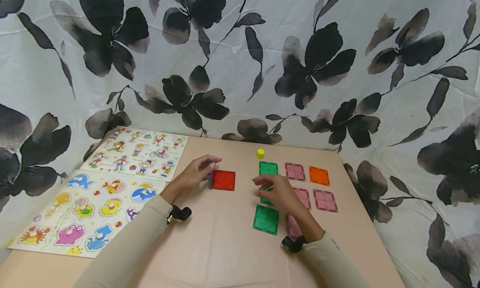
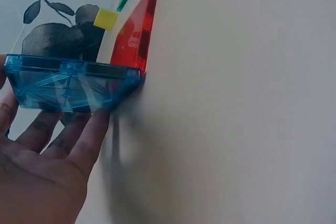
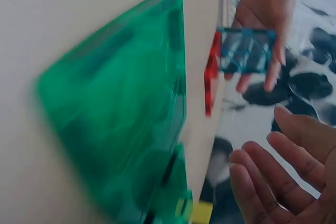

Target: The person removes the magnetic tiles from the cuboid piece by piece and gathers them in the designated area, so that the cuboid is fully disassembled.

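My left hand (image 1: 193, 175) pinches a see-through blue magnetic tile (image 2: 68, 85). The blue tile stands on edge against the left side of a red magnetic tile (image 1: 224, 181), which lies flat on the table. My right hand (image 1: 279, 192) hovers over a column of green tiles with its fingers loosely bent and nothing in them. Beneath it the middle green tile is mostly hidden; another green tile (image 1: 266, 220) lies nearer to me and a third green tile (image 1: 268, 168) farther off. In the right wrist view a green tile (image 3: 126, 98) looms large, apart from the fingers.
Several pink tiles (image 1: 325, 201) and an orange tile (image 1: 319, 176) lie to the right. Behind the green tiles is a small yellow piece (image 1: 260, 154). Two sticker-like picture sheets (image 1: 123, 188) cover the table's left side. A floral cloth (image 1: 240, 71) hangs behind.
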A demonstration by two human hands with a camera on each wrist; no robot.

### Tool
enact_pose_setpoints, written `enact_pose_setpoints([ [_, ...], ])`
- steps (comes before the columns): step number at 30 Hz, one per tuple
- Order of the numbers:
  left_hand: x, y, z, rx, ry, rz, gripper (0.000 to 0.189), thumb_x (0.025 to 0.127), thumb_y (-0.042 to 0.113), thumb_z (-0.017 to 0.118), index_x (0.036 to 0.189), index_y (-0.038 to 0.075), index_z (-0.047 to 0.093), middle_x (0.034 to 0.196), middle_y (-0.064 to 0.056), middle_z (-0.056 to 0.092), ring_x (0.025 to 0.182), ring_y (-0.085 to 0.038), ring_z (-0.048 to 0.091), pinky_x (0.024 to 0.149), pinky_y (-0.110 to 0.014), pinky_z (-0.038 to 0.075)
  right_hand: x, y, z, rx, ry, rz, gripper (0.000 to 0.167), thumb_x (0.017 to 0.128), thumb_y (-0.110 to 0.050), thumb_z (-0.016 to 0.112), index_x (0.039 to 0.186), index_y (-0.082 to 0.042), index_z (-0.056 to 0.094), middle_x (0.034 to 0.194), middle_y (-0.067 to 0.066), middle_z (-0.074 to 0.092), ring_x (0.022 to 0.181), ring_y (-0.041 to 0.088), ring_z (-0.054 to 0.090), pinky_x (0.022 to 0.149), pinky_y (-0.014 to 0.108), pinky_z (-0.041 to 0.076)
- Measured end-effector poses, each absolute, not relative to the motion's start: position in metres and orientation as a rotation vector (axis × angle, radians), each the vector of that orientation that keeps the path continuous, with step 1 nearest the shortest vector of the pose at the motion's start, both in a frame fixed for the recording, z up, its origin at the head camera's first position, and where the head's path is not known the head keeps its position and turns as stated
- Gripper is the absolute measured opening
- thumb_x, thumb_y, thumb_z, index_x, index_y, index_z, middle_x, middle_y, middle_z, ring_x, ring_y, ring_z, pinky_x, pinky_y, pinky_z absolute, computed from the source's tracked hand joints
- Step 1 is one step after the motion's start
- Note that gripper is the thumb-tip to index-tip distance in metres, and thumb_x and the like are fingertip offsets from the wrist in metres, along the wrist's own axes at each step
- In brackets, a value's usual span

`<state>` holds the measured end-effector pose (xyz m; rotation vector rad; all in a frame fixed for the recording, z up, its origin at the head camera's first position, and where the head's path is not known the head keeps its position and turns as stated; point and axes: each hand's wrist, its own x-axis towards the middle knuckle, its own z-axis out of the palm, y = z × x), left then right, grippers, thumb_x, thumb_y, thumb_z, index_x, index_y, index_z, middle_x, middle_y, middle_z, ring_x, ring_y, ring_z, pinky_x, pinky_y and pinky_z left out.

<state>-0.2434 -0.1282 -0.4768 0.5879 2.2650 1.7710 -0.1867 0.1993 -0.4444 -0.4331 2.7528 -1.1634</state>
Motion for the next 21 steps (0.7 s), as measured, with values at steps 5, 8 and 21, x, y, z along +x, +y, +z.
enact_pose_setpoints([
  [5, -0.240, -0.133, -0.471, 0.591, 2.355, 1.617, 0.048, 0.108, 0.024, 0.063, 0.154, 0.013, 0.051, 0.160, -0.023, 0.049, 0.148, -0.048, 0.047, 0.124, -0.065, 0.036, -0.209, 0.167, -0.451, -0.546, 2.706, -1.146, 0.046, 0.092, -0.015, 0.085, 0.136, -0.012, 0.071, 0.129, 0.012, 0.074, 0.116, 0.029, 0.071, 0.095, 0.045, 0.064],
  [8, -0.238, -0.136, -0.465, 0.607, 2.482, 1.398, 0.071, 0.096, 0.026, 0.080, 0.158, 0.016, 0.046, 0.158, -0.023, 0.050, 0.144, -0.047, 0.050, 0.122, -0.067, 0.039, -0.221, 0.151, -0.457, -0.578, 2.729, -1.030, 0.054, 0.091, -0.022, 0.087, 0.140, -0.014, 0.068, 0.135, 0.010, 0.072, 0.123, 0.030, 0.067, 0.099, 0.046, 0.062],
  [21, -0.235, -0.143, -0.452, 0.733, 2.913, 0.551, 0.085, 0.079, 0.030, 0.095, 0.149, 0.007, 0.053, 0.137, -0.016, 0.061, 0.120, -0.032, 0.055, 0.104, -0.050, 0.055, -0.248, 0.103, -0.470, -0.718, 2.790, -0.614, 0.076, 0.082, -0.029, 0.094, 0.149, -0.015, 0.060, 0.144, 0.006, 0.065, 0.132, 0.026, 0.055, 0.110, 0.045, 0.055],
])
